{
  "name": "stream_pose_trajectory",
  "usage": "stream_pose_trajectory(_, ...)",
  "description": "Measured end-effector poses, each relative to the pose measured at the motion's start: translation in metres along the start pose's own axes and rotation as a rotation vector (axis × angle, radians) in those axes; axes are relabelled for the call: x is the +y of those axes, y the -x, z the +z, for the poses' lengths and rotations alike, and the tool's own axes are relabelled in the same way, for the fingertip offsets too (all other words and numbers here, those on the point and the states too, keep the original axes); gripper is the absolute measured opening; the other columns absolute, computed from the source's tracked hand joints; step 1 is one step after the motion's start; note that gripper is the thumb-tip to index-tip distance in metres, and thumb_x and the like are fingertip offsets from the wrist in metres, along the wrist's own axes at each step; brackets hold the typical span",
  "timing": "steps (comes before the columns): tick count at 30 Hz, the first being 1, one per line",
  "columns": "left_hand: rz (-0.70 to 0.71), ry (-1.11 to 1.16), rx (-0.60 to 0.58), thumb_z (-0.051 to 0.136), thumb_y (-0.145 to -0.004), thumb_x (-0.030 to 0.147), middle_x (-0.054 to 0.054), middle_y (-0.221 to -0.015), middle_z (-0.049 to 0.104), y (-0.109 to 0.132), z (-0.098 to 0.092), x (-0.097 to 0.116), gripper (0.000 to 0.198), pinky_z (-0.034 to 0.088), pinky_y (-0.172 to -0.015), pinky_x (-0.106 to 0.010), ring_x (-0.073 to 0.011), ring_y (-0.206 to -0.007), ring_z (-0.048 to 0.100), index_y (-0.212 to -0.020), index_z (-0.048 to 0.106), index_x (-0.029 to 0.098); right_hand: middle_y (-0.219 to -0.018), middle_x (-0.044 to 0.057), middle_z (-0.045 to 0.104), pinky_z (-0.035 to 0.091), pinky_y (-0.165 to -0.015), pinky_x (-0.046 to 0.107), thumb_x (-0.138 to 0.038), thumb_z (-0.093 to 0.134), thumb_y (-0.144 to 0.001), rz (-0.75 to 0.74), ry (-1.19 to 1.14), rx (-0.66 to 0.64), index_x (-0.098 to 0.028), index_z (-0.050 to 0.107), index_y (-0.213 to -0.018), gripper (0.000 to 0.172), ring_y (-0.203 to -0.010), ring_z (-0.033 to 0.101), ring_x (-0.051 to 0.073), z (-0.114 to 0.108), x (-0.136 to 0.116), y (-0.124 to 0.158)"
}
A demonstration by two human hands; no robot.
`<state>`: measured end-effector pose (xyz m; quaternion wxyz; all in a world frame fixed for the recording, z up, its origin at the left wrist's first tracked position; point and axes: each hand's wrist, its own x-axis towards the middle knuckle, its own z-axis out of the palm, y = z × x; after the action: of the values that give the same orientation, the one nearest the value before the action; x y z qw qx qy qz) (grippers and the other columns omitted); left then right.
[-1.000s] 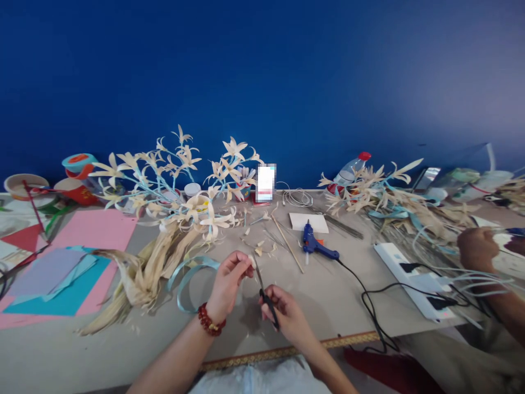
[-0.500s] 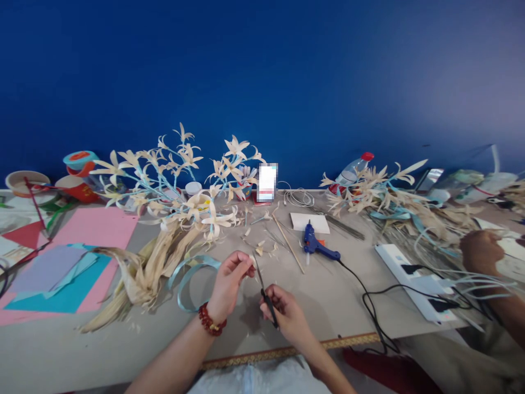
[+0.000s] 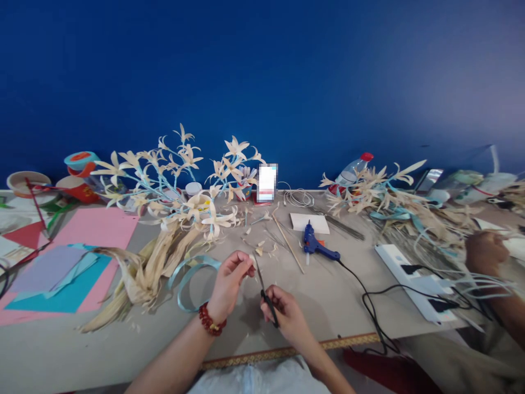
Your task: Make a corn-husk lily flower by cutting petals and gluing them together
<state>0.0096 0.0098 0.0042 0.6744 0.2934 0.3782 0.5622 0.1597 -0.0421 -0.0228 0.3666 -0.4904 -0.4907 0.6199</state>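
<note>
Near the front middle of the table, my left hand [image 3: 232, 282] pinches a small pale piece of corn husk [image 3: 251, 259] between thumb and fingertips. My right hand [image 3: 285, 312] grips black-handled scissors [image 3: 268, 303], whose blades point up and away, right beside the husk piece. Whether the blades touch it I cannot tell. A loop of light blue ribbon [image 3: 180, 295] lies left of my left hand. Beyond my hands are husk scraps [image 3: 260, 248] and a thin wooden stick [image 3: 289, 244].
Husk flowers on blue stems [image 3: 188, 202] stand at the back left, dried husks [image 3: 147, 273] before them. A blue glue gun [image 3: 318, 246] trails its cable to the right, near a white power strip [image 3: 406, 284]. Another person's hand [image 3: 486, 251] is at far right. Coloured paper [image 3: 98, 230] lies left.
My hands, the husk piece and the scissors look almost unmoved. The other person's hand at the far right has shifted slightly to the right.
</note>
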Motion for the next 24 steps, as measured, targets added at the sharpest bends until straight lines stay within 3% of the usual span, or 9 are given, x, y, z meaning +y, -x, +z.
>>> stream_pose_trajectory(11,0.025,-0.059,0.001,0.071,-0.076,0.032,0.001,-0.066,0.058,0.0009,0.0016,0.0021,0.017,0.042,-0.065,-0.023,-0.0108,-0.063,0.052,-0.072,0.062,0.017,-0.047,-0.007,0.044,0.030,-0.047,0.022,-0.053,0.064,-0.075,-0.026,0.047,0.025,-0.023,0.038,-0.061,0.042,-0.044,0.038,0.009,-0.0015,0.0032,0.0003)
stream_pose_trajectory(17,0.084,-0.117,-0.028,0.070,-0.078,0.032,0.001,-0.066,0.059,0.0008,0.0000,-0.0002,0.017,0.041,-0.065,-0.023,-0.0111,-0.064,0.052,-0.074,0.063,0.017,-0.053,-0.005,0.050,0.034,-0.050,0.023,-0.058,0.065,-0.073,-0.005,0.046,-0.017,-0.022,0.043,-0.065,0.043,-0.048,0.043,0.010,-0.0046,-0.0026,0.0042)
stream_pose_trajectory(24,0.068,-0.148,-0.038,0.071,-0.076,0.033,0.001,-0.064,0.059,0.0017,0.0023,0.0006,0.018,0.042,-0.064,-0.023,-0.0118,-0.063,0.053,-0.073,0.062,0.017,-0.053,-0.005,0.050,0.031,-0.049,0.022,-0.053,0.066,-0.074,-0.002,0.058,-0.012,-0.021,0.045,-0.066,0.039,-0.047,0.040,0.009,-0.0095,-0.0026,0.0054)
